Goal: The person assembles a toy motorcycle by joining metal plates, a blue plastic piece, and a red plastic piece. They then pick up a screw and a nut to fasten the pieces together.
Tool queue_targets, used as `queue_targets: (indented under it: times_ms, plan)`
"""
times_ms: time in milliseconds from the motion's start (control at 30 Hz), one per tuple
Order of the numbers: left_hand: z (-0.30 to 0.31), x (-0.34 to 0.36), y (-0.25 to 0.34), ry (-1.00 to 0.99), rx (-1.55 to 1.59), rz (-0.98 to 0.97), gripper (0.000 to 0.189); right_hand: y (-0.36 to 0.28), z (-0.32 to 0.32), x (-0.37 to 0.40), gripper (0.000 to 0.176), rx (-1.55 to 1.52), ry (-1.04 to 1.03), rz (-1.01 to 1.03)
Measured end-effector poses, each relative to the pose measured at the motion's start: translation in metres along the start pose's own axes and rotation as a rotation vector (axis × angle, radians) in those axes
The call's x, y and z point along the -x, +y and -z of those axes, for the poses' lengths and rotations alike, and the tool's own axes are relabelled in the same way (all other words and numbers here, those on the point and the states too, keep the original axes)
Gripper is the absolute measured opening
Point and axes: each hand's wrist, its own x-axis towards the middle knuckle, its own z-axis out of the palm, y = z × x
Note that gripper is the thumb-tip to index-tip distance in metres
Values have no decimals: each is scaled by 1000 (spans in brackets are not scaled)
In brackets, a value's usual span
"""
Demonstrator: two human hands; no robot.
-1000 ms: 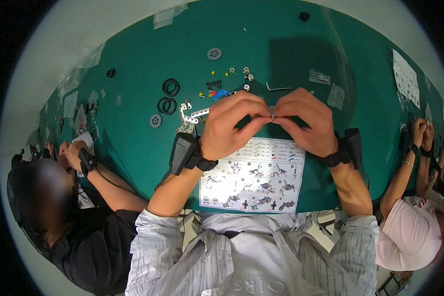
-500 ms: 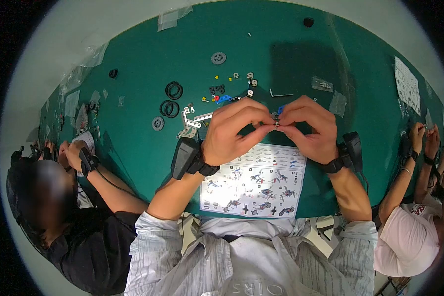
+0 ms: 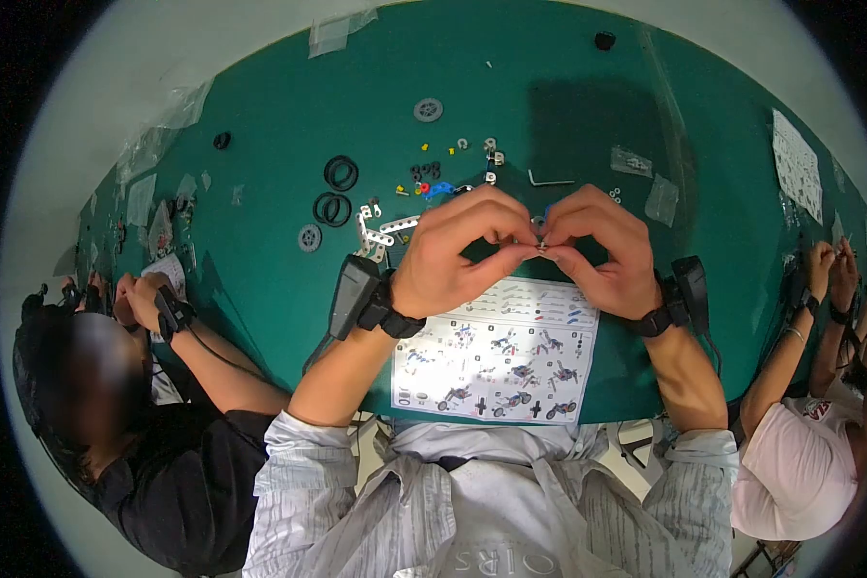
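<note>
My left hand (image 3: 460,252) and my right hand (image 3: 605,252) meet above the table, thumbs and forefingers pinched together. Between their fingertips is a small metal part (image 3: 542,245), too covered to tell its exact kind. A bit of blue shows behind the right fingertips. Just beyond the left hand lie silver perforated strips (image 3: 398,226) and a blue piece (image 3: 439,191). An instruction sheet (image 3: 496,361) with printed assembly pictures lies below both hands. Past the right hand are an L-shaped hex key (image 3: 552,182) and a few small rings (image 3: 616,195).
Black tyres (image 3: 340,173) and grey wheels (image 3: 428,110) lie on the green table (image 3: 270,116) to the left and farther off. Small plastic bags (image 3: 661,200) are at right. People sit on both sides; one at left wears a black sleeve (image 3: 246,462).
Both hands stay pinched together, with slight finger shifts. Less of the blue bit shows by the right fingertips, and more small rings show beyond that hand.
</note>
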Motion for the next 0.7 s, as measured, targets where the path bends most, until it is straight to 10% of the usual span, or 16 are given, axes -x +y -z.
queue_targets:
  times_ms: [700]
  plan:
    - [-2,0,4,20,66,14,19,2,-1,4,18,-129,31,-27]
